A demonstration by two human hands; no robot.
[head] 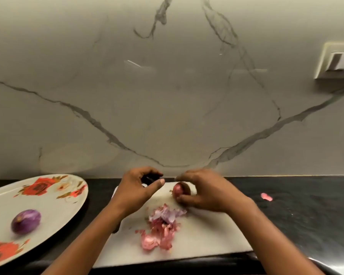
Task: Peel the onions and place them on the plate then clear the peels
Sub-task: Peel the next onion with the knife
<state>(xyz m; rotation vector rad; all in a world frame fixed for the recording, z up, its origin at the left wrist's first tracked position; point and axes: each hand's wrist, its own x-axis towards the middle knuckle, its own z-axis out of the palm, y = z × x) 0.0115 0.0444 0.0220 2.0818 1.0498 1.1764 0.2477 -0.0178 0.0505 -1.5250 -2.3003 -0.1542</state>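
The right hand (pixel 205 192) has its fingers and thumb curled round a red onion (pixel 178 190) and holds it down at the twelve o'clock end of the white board (pixel 216 235). The left hand (pixel 136 190) sits just beside it, at nine o'clock from the onion. Its fingers are bent, but I cannot tell if it holds anything, because the picture is blurry there.

One peeled onion (pixel 25 221) lies on the flowery plate (pixel 54 211), at nine o'clock from the board. A pile of peels (pixel 161 229) lies on the board at six o'clock from the red onion.

Here is what could go wrong. The red onion is round and smooth, so I think it could slip out of the fingers and roll off the board onto the black counter (pixel 306 225). The skin looks thin, so it may tear into tiny bits and some could stay stuck on. The peels look very light, and a moving arm could brush them off the board. One small peel (pixel 266 197) already lies alone on the counter at three o'clock, well apart from the pile, so it could be missed at clean-up. The peeled onion could also roll on the plate if someone bumps it.
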